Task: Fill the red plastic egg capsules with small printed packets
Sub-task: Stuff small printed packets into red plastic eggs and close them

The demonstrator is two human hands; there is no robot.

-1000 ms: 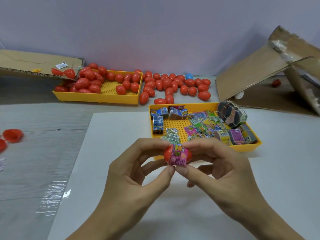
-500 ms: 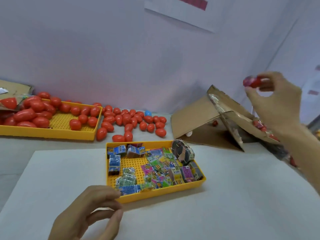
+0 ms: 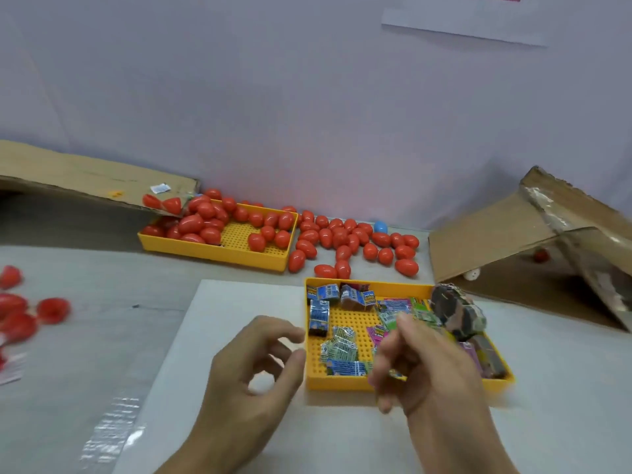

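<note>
Small printed packets (image 3: 342,350) lie in a yellow tray (image 3: 342,383) on a white sheet. My right hand (image 3: 424,371) hovers over the tray's front half, blurred, with curled fingers above the packets; whether it pinches one is unclear. Just left of the tray, my left hand (image 3: 260,371) has loosely curled fingers and holds nothing. Several closed red egg capsules (image 3: 342,241) lie loose behind the tray. More fill a second yellow tray (image 3: 219,254) at the back left.
A tilted cardboard box (image 3: 496,234) stands at the right with a red egg inside. A flat cardboard piece (image 3: 85,176) lies at the back left. Open red egg halves (image 3: 53,309) sit at the far left. A taped packet bundle (image 3: 458,313) rests in the packet tray's right corner.
My right hand carried the filled egg up to the cardboard box at the right, then came back empty of it over the packet tray. The left hand stayed beside the tray.
</note>
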